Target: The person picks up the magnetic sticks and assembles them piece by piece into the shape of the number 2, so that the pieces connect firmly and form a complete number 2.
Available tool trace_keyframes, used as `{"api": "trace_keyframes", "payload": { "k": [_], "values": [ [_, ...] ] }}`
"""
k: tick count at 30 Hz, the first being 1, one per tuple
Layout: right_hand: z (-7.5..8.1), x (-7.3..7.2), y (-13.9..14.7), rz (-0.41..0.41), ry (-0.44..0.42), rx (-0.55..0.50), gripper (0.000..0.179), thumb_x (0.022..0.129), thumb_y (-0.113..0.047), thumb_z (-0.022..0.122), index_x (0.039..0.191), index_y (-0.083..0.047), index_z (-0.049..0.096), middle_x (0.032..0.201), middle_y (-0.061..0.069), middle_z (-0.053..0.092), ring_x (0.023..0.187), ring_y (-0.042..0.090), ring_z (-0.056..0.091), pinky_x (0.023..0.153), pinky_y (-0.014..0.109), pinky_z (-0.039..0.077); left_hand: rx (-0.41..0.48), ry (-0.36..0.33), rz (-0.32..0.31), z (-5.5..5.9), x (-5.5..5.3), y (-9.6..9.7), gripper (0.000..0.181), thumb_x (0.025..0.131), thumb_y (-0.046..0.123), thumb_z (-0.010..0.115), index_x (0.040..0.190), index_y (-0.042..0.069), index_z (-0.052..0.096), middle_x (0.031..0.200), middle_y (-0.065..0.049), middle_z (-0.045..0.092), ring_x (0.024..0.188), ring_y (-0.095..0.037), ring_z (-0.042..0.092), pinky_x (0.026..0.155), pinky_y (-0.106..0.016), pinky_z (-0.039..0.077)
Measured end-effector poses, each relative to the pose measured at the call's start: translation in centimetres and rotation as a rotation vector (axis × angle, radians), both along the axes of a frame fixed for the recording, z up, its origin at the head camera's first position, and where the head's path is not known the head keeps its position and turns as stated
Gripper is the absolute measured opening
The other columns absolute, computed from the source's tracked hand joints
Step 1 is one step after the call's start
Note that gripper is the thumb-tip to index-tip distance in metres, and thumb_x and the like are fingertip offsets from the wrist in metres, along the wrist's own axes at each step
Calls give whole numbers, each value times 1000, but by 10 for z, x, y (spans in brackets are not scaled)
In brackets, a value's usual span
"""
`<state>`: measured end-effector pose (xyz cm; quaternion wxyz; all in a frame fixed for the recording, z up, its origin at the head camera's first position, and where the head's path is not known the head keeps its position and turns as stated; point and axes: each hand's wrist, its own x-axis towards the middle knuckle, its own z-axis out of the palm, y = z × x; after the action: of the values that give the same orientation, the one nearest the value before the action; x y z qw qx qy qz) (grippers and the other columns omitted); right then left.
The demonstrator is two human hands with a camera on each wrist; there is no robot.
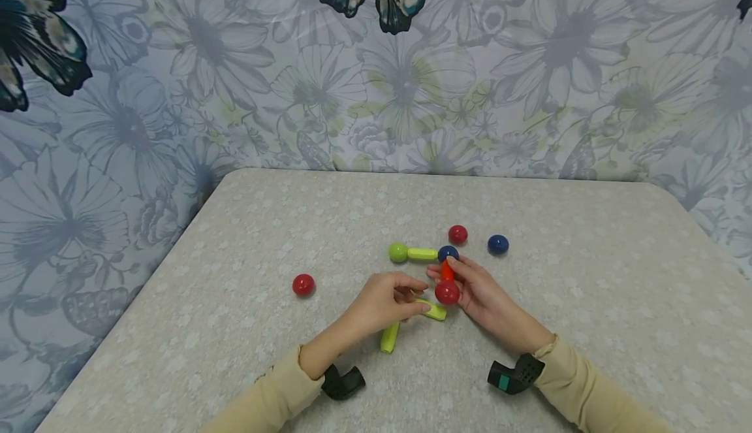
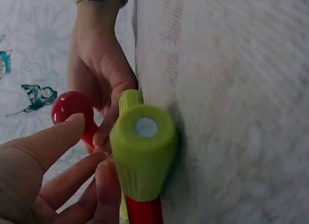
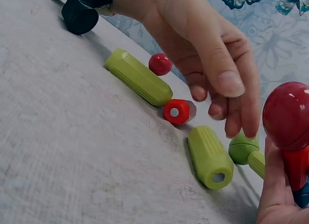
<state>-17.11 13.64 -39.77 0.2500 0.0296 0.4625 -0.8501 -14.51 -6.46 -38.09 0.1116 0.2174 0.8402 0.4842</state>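
In the head view my right hand [image 1: 484, 296] holds a red magnetic rod [image 1: 447, 270] with a red ball [image 1: 447, 292] on its near end and a blue ball [image 1: 448, 254] on the far end. From that blue ball a light-green rod [image 1: 422, 254] runs left to a green ball [image 1: 397, 253]. My left hand [image 1: 382, 299] hovers beside this assembly with loosely bent fingers, nothing between them. Below it lie two loose green rods, one near the fingertips [image 3: 211, 156] and another nearer me [image 1: 390, 338]. A red rod [image 3: 177, 112] lies between them in the right wrist view.
A loose red ball [image 1: 303, 285] sits left of my left hand. Behind my right hand are another red ball [image 1: 457, 234] and a blue ball [image 1: 497, 244]. The patterned tablecloth [image 1: 205, 328] reaches back to a flowered wall [image 1: 405, 93].
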Motion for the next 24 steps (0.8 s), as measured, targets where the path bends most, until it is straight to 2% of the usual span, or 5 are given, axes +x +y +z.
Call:
{"api": "trace_keyframes", "payload": {
  "k": [5,7,10,17,24],
  "values": [
    [-1,-1,1,7,-3,-20,39,103,-14,39,134,4,25,105,12,63,96,18,63,85,30,47,-234,227,-92,2,-4,-3,32,79,17,77,108,5,70,100,-2,65,84,-13,55,67,-21,46],
    [-1,0,1,2,-9,-20,40,103,-14,39,135,4,23,106,12,62,96,18,64,85,31,47,-307,284,-139,1,-5,-2,31,79,18,78,106,7,71,99,0,64,87,-13,52,70,-22,43],
    [0,0,2,-6,-19,-16,41,102,-14,39,136,2,22,106,12,62,95,19,64,85,33,47,-346,329,-186,-1,-6,0,25,78,17,78,101,9,73,95,4,63,87,-11,52,73,-22,42],
    [0,-1,3,0,-22,-24,33,103,-15,37,132,-2,28,107,11,62,94,19,64,86,33,46,-338,352,-192,-4,-8,1,14,79,14,77,92,12,73,83,10,59,76,-8,49,66,-20,40],
    [0,-1,2,0,-20,-19,34,103,-14,37,132,-1,27,106,12,62,92,19,65,85,32,48,-245,251,-154,-4,-10,-13,15,83,15,74,98,12,71,85,10,59,77,-9,52,67,-22,44]
  ]
}}
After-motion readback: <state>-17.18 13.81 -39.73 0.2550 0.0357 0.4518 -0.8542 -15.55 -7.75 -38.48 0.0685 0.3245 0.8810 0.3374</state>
